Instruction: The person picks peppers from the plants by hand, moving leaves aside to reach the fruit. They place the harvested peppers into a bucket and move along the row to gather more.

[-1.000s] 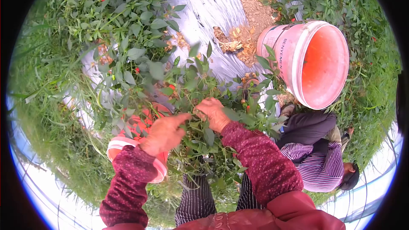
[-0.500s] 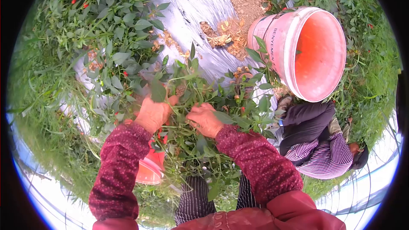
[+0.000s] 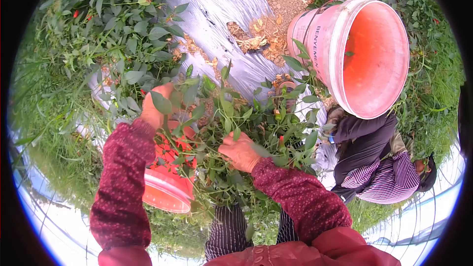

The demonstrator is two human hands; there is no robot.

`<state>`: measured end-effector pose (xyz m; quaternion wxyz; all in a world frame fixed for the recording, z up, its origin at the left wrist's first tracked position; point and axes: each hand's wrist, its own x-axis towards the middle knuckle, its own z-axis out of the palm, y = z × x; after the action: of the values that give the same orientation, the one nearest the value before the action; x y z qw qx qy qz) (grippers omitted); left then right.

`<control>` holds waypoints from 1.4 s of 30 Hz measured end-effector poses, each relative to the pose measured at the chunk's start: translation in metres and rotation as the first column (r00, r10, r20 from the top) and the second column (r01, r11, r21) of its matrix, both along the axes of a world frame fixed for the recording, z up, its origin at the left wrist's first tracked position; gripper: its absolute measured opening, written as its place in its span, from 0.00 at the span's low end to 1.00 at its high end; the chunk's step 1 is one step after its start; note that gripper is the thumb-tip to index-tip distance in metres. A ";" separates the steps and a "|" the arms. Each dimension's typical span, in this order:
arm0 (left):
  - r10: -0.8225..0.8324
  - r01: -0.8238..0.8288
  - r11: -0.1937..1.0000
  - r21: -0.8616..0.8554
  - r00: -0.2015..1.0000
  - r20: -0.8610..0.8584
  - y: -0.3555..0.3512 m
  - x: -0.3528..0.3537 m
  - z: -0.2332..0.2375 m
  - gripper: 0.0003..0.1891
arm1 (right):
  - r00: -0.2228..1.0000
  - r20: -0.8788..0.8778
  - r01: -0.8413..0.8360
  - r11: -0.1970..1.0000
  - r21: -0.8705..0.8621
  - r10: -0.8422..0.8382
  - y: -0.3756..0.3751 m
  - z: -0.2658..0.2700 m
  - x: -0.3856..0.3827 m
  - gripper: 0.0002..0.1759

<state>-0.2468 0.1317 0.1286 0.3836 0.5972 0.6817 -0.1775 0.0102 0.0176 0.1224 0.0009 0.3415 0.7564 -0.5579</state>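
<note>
My left hand (image 3: 155, 107) is at the left edge of a chilli pepper plant (image 3: 224, 111), just above a red bucket (image 3: 170, 189). A leaf covers part of its fingers, so their grip is hidden. Red chilli peppers (image 3: 166, 156) show inside that bucket. My right hand (image 3: 241, 152) is among the plant's stems and leaves, its fingers curled inward. Foliage hides what lies between them. A single red chilli (image 3: 281, 140) hangs to the right of this hand.
A large pink bucket (image 3: 315, 39) leans at upper right, its mouth facing me. Beside it a person in a striped top (image 3: 389, 180) bends low. Silvery plastic mulch (image 3: 221, 0) covers the ground ahead. More pepper plants (image 3: 123, 19) grow at upper left.
My left hand has moved left and up, away from my right hand, uncovering more of the red bucket and its chillies. My right hand has shifted slightly downward and stays in the plant.
</note>
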 end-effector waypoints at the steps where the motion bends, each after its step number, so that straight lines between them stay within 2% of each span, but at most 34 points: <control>1: 0.072 -0.078 0.996 0.031 0.982 0.173 -0.002 0.004 -0.014 0.10 | 1.000 0.001 0.002 1.000 -0.003 -0.002 0.000 0.000 -0.001 0.10; 3: 0.271 -0.281 0.960 -0.015 0.910 0.315 0.000 0.014 -0.046 0.13 | 0.999 0.013 0.031 0.997 -0.064 -0.030 -0.002 0.000 -0.001 0.11; 5: 0.220 -0.218 0.975 -0.038 0.939 0.263 0.011 0.036 -0.046 0.19 | 0.999 0.028 0.019 0.995 -0.102 -0.016 -0.005 0.001 0.000 0.11; 6: 0.227 -0.222 0.974 -0.048 0.937 0.267 0.012 0.041 -0.054 0.19 | 1.000 0.023 0.020 0.995 -0.096 -0.018 -0.006 -0.001 0.000 0.10; 8: -0.086 0.092 0.996 0.014 0.862 0.500 0.008 0.052 -0.071 0.26 | 1.000 0.004 0.008 0.996 -0.091 -0.008 -0.004 -0.002 0.002 0.10; 9: -0.080 0.095 0.996 -0.003 0.855 0.513 0.003 0.058 -0.078 0.26 | 1.000 0.018 0.013 0.994 -0.109 -0.011 -0.006 -0.001 0.002 0.10; 11: -0.420 0.434 0.895 0.101 0.746 0.517 -0.003 0.069 -0.086 0.28 | 1.000 0.004 0.020 0.997 -0.070 -0.020 -0.007 -0.002 0.002 0.10; 13: -0.435 0.444 0.889 0.110 0.746 0.504 -0.005 0.074 -0.084 0.30 | 1.000 0.020 0.005 0.995 -0.100 -0.003 -0.006 -0.001 0.002 0.10; 15: -0.531 0.580 0.814 0.011 0.738 0.416 -0.007 0.075 -0.092 0.24 | 1.000 -0.004 -0.008 0.997 -0.073 0.008 -0.005 -0.001 0.003 0.12; 16: -0.531 0.581 0.814 0.013 0.734 0.424 -0.009 0.075 -0.096 0.24 | 1.000 0.004 -0.006 0.997 -0.077 0.006 -0.004 -0.001 0.004 0.12; 18: -0.608 0.656 0.736 -0.168 0.749 0.261 0.003 0.080 -0.076 0.13 | 0.999 0.022 -0.028 0.989 -0.145 0.031 0.003 0.002 0.005 0.14; 19: -0.608 0.657 0.734 -0.169 0.748 0.266 0.005 0.077 -0.068 0.13 | 0.999 0.025 -0.026 0.988 -0.150 0.030 0.004 0.001 0.006 0.14; 21: -0.593 0.606 0.795 -0.028 0.785 0.181 0.003 0.061 -0.050 0.07 | 1.000 0.004 -0.019 0.992 -0.126 0.020 0.004 0.001 0.006 0.16; 22: -0.593 0.607 0.794 -0.030 0.785 0.181 0.001 0.053 -0.044 0.07 | 1.000 0.004 -0.019 0.992 -0.127 0.019 0.001 -0.001 0.005 0.16; 24: -0.397 0.432 0.896 -0.101 0.882 0.254 -0.006 0.043 -0.028 0.07 | 0.981 -0.023 0.183 0.964 -0.190 -0.191 -0.008 -0.005 0.003 0.24; 25: -0.325 0.369 0.921 -0.126 0.905 0.274 -0.009 0.041 -0.017 0.07 | 0.982 -0.023 0.182 0.965 -0.191 -0.190 -0.009 -0.006 0.003 0.24; 27: -0.390 0.447 0.866 -0.224 0.885 0.256 -0.015 0.044 0.020 0.08 | 0.936 0.095 0.352 0.906 -0.234 -0.339 -0.008 -0.004 0.006 0.31; 28: -0.436 0.510 0.841 -0.179 0.836 0.334 -0.019 0.046 0.035 0.08 | 0.923 0.112 0.384 0.890 -0.246 -0.368 -0.014 -0.008 0.004 0.33; 29: -0.480 0.569 0.812 -0.131 0.778 0.406 -0.026 0.050 0.050 0.08 | 0.923 0.113 0.385 0.890 -0.246 -0.368 -0.011 -0.004 0.004 0.33; 32: -0.323 0.411 0.907 -0.094 0.819 0.474 -0.062 0.067 0.078 0.06 | 0.933 0.024 0.358 0.920 -0.159 -0.359 -0.006 0.007 0.002 0.35; 34: -0.568 0.619 0.777 -0.116 0.768 0.297 -0.067 0.082 0.089 0.08 | 0.954 -0.019 0.298 0.951 -0.088 -0.300 -0.007 0.006 0.006 0.31; 35: -0.568 0.619 0.777 -0.116 0.768 0.297 -0.067 0.084 0.089 0.08 | 0.954 -0.018 0.298 0.950 -0.089 -0.301 -0.009 0.007 0.006 0.31; 38: -0.535 0.592 0.787 -0.173 0.794 0.289 -0.064 0.086 0.090 0.05 | 0.938 0.003 0.346 0.935 -0.078 -0.347 -0.015 0.007 0.006 0.28; 40: -0.213 0.360 0.911 -0.202 0.829 0.517 -0.054 0.085 0.093 0.05 | 0.916 -0.095 0.393 0.920 0.007 -0.390 -0.016 0.003 0.005 0.27; 41: -0.214 0.360 0.912 -0.199 0.828 0.518 -0.056 0.085 0.093 0.05 | 0.916 -0.095 0.392 0.920 0.010 -0.389 -0.015 0.004 0.007 0.27; 42: -0.310 0.421 0.891 -0.171 0.838 0.449 -0.059 0.085 0.093 0.06 | 0.923 -0.044 0.379 0.922 -0.077 -0.383 -0.015 0.006 0.009 0.28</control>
<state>-0.1620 0.0727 0.2217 0.5520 0.6847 0.4283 -0.2074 0.0196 0.0028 0.1284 -0.1179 0.4654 0.6561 -0.5823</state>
